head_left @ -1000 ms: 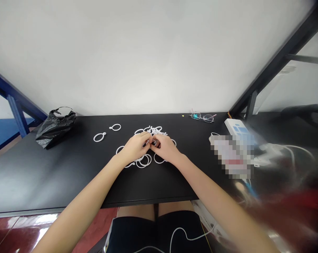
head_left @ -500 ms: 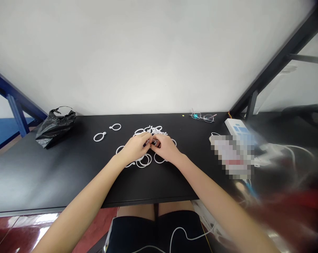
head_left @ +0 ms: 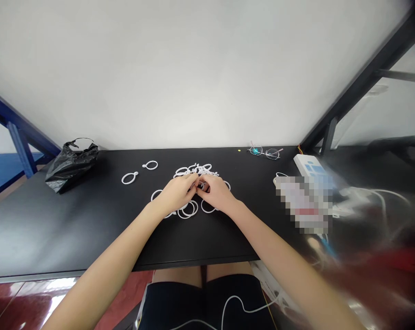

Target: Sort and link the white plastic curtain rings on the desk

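Note:
My left hand [head_left: 178, 190] and my right hand [head_left: 216, 190] meet at the middle of the black table [head_left: 101, 229]. Fingertips of both are pinched together on a white plastic ring [head_left: 202, 185], which the fingers partly cover. Just beyond them lies a heap of similar white rings [head_left: 204, 167], each with a small knob or loop on its rim. More loose rings [head_left: 188, 210] lie below and around my hands. Two single rings sit apart to the left, one nearer ring [head_left: 128, 178] and one farther ring [head_left: 150, 165].
A crumpled black plastic bag [head_left: 72, 165] stands at the left. Wire-framed glasses [head_left: 264, 151] rest near the wall. On the right are a white box [head_left: 308, 164], a blurred-out item [head_left: 303, 201], cables and clear plastic. Metal frame bars [head_left: 358, 75] slope at both sides.
Almost nothing differs. Both hands stay over the same spot with the fingertips together, and the rings around them lie as before.

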Demonstrator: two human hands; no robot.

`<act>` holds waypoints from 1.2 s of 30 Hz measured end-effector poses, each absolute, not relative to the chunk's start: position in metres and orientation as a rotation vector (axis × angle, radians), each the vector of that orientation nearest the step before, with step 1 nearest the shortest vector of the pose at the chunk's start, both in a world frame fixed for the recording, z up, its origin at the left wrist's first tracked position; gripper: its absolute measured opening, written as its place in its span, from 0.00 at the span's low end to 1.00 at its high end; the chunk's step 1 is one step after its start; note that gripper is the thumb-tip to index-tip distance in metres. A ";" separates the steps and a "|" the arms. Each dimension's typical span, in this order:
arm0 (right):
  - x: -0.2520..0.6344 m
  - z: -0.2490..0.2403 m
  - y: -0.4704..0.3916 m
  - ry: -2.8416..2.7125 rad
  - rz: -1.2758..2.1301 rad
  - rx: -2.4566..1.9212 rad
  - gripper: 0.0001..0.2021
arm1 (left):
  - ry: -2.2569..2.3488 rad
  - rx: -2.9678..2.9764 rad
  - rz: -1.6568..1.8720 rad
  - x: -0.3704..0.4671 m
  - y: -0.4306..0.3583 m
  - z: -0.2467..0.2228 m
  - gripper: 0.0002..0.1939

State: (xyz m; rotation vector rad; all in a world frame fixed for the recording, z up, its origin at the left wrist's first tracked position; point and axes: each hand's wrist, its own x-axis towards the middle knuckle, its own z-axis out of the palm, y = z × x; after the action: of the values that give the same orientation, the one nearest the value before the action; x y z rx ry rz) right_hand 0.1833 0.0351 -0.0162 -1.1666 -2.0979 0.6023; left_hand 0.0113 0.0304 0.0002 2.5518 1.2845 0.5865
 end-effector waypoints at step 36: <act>0.183 -0.017 0.036 -1.875 0.569 -1.122 0.03 | 1.299 2.554 0.756 0.011 0.032 0.001 0.05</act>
State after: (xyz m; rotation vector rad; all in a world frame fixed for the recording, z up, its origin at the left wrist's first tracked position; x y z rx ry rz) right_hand 0.1834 0.0356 -0.0172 -1.1222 -1.8754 0.5690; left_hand 0.0115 0.0315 0.0013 2.5545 1.2993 0.7558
